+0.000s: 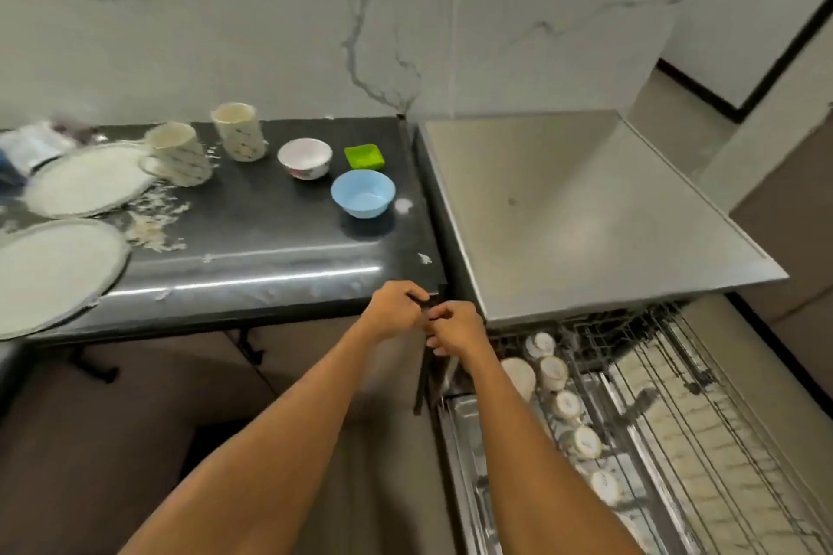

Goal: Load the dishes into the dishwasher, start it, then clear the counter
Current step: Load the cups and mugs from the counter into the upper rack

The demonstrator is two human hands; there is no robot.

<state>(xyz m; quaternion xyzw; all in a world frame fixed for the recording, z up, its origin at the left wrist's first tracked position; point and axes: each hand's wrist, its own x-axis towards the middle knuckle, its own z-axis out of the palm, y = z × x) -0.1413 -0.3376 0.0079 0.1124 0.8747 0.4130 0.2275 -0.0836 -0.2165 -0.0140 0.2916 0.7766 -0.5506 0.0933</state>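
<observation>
Midway: left hand (396, 306) and right hand (455, 329) pinch dark sticks (421, 383) at the table's (270, 239) corner.
Cups (554, 372) sit racked in the dishwasher (586, 216) at 4 o'clock — plates (54, 270), mugs (180, 153), bowls (363, 193) wait at 10 o'clock.

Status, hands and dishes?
Left hand, right hand both pinch thin dark sticks at counter corner. Rack out, cups loaded. Blue bowl, mugs, plates on counter.

I'm looking at a kitchen. A black counter (279, 239) carries soiled plates (85, 178), mugs (239, 131) and small bowls (363, 192). Just beside it a steel-topped dishwasher (586, 212) stands open, its wire rack (653, 410) pulled out with cups (553, 372) in a row, and a marble-patterned wall (225, 14) rises behind.
</observation>
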